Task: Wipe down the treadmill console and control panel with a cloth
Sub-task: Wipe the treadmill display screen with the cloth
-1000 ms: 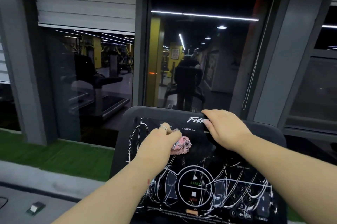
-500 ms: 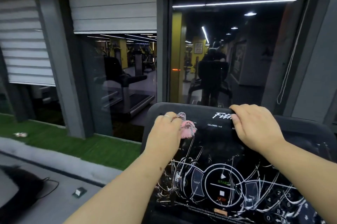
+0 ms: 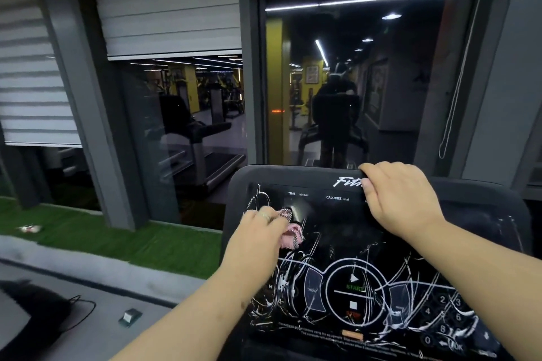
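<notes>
We judge the wiping to be well under way but far from finished: the upper display band of the console [image 3: 331, 214], around the TIME and CALORIES readouts, looks dark and mostly free of marks, while the control panel [image 3: 355, 290] below it, round the START ring and out over the number keys at lower right, is covered in white streaks and scribble-like smears that the cloth has yet to clear. Our left hand [image 3: 258, 234] has its fingers curled round the pink patterned cloth [image 3: 291, 233], bunched small, and presses it against the upper-left part of the screen just under the TIME label; the cloth pokes out past the fingertips on the side toward the middle of the console, touching the glass, with most of it hidden inside the hand. This hand is blurred, so we cannot tell the exact finger positions. Our right hand [image 3: 401, 205] hooks its fingers over the top edge of the console beside the brand lettering, gripping the housing. The streaked lower panel lies below and to the right of the cloth, and that is what we reckon is left.
</notes>
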The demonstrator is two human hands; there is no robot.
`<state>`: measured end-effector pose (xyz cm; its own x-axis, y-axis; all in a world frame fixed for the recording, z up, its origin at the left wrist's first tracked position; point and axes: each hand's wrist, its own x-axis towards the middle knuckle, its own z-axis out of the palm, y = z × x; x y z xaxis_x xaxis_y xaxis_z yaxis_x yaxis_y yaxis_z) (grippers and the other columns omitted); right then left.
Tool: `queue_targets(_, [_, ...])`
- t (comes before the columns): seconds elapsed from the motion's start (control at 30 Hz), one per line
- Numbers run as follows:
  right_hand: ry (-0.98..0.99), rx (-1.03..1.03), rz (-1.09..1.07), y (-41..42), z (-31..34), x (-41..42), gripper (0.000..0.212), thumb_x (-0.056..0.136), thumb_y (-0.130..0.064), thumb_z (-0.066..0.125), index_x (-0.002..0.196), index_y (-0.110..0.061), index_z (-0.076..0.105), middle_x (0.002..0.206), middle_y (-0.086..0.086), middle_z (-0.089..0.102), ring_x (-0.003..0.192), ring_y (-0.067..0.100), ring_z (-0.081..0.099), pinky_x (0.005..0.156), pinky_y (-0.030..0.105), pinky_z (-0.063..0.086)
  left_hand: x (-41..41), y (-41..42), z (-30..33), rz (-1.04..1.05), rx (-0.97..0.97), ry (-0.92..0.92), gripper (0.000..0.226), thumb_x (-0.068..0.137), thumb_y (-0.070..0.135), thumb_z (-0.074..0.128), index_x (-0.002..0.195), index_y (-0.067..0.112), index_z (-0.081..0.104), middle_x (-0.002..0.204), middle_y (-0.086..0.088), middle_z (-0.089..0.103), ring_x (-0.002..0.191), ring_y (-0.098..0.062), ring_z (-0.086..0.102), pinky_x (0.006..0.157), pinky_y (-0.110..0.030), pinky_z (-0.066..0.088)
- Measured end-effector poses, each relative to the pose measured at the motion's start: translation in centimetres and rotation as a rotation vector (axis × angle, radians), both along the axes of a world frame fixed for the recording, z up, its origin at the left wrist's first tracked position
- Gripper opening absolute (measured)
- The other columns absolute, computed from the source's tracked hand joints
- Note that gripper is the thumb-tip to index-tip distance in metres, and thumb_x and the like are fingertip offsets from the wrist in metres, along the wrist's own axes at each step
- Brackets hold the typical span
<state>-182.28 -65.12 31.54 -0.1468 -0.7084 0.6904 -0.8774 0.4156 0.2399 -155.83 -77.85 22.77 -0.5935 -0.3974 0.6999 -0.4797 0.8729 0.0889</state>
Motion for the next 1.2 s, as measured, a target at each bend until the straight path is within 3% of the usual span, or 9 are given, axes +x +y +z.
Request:
queue_targets(0.07, [-0.003,-0.016,0.003,-0.1,-0.2,-0.1,0.043,0.1,-0.039,0.03,0.12,-0.019,0.062,0.09,0.0,0.064,0.077,0.027,0.056,0.072,0.042,0.042,-0.2,-1.4,2.3,0.064,0.049,0.089,0.026,0.089,0.024,0.057,0.107,0.016,0.074,0.106,-0.006,0.063,0.081,-0.031,0.056,0.068,-0.044,0.055])
queue_targets(0.17, [-0.009,-0.044,0.006,-0.1,-0.4,0.0,0.041,0.101,-0.038,0.03,0.118,-0.018,0.062,0.09,0.0,0.063,0.077,0.028,0.055,0.073,0.042,0.041,-0.8,-1.2,3.1,0.185,0.103,0.202,0.026,0.081,0.005,0.07,0.105,0.014,0.073,0.102,-0.008,0.062,0.074,-0.034,0.055,0.065,-0.046,0.053])
queue_targets(0.33, [-0.035,-0.061,-0.039,-0.3,-0.3,0.7,0.039,0.101,-0.038,0.028,0.113,-0.021,0.061,0.087,-0.002,0.062,0.077,0.026,0.054,0.074,0.04,0.039,-0.4,0.6,1.0,0.034,0.054,-0.019,0.026,0.084,0.01,0.071,0.109,0.019,0.072,0.104,-0.002,0.061,0.08,-0.028,0.054,0.069,-0.044,0.055])
queue_targets(0.47, [-0.037,-0.066,-0.029,-0.2,-0.4,0.6,0.037,0.102,-0.038,0.029,0.112,-0.021,0.061,0.088,-0.002,0.061,0.078,0.026,0.053,0.075,0.041,0.04,-0.7,-1.0,3.5,0.218,0.135,0.155,0.029,0.083,0.009,0.073,0.111,0.017,0.073,0.106,-0.007,0.06,0.08,-0.033,0.057,0.068,-0.046,0.054])
queue_targets(0.63, [-0.053,-0.09,-0.061,-0.6,-0.5,0.9,0.034,0.103,-0.038,0.031,0.106,-0.023,0.061,0.087,-0.004,0.061,0.078,0.025,0.053,0.075,0.039,0.038,-0.5,1.9,1.3,0.054,0.056,-0.089,0.029,0.087,0.007,0.065,0.113,0.018,0.071,0.108,-0.004,0.059,0.084,-0.028,0.054,0.067,-0.045,0.055])
queue_targets(0.77, [-0.066,-0.104,-0.048,-0.6,-0.5,0.8,0.031,0.104,-0.038,0.035,0.109,-0.023,0.062,0.089,-0.004,0.062,0.079,0.024,0.054,0.077,0.039,0.038,-0.3,-0.7,3.8,0.225,0.148,0.122,0.019,0.086,0.014,0.071,0.106,0.016,0.074,0.102,-0.009,0.06,0.078,-0.032,0.058,0.07,-0.045,0.054])
queue_targets(0.93, [-0.052,-0.101,-0.045,-0.6,-0.7,0.7,0.037,0.102,-0.039,0.028,0.107,-0.023,0.061,0.087,-0.004,0.062,0.078,0.025,0.054,0.076,0.04,0.038,0.2,1.5,0.6,0.086,0.104,-0.071,0.022,0.087,0.014,0.07,0.108,0.02,0.07,0.102,0.001,0.054,0.078,-0.025,0.053,0.063,-0.042,0.052])
queue_targets(1.1, [-0.04,-0.121,-0.047,-0.7,-0.6,0.7,0.028,0.102,-0.035,0.04,0.107,-0.021,0.064,0.086,-0.001,0.063,0.078,0.028,0.055,0.074,0.041,0.035,-0.7,1.2,2.6,0.235,0.219,0.134,0.023,0.088,0.013,0.068,0.11,0.02,0.071,0.107,-0.001,0.055,0.083,-0.03,0.058,0.075,-0.042,0.052])
queue_targets(1.2, [-0.037,-0.125,-0.046,-0.6,-0.7,0.6,0.027,0.102,-0.036,0.04,0.105,-0.021,0.063,0.085,-0.002,0.062,0.077,0.027,0.054,0.074,0.04,0.034,-0.6,2.5,1.6,0.145,0.177,0.007,0.023,0.09,0.016,0.063,0.112,0.021,0.067,0.104,0.0,0.052,0.082,-0.028,0.054,0.072,-0.045,0.053])
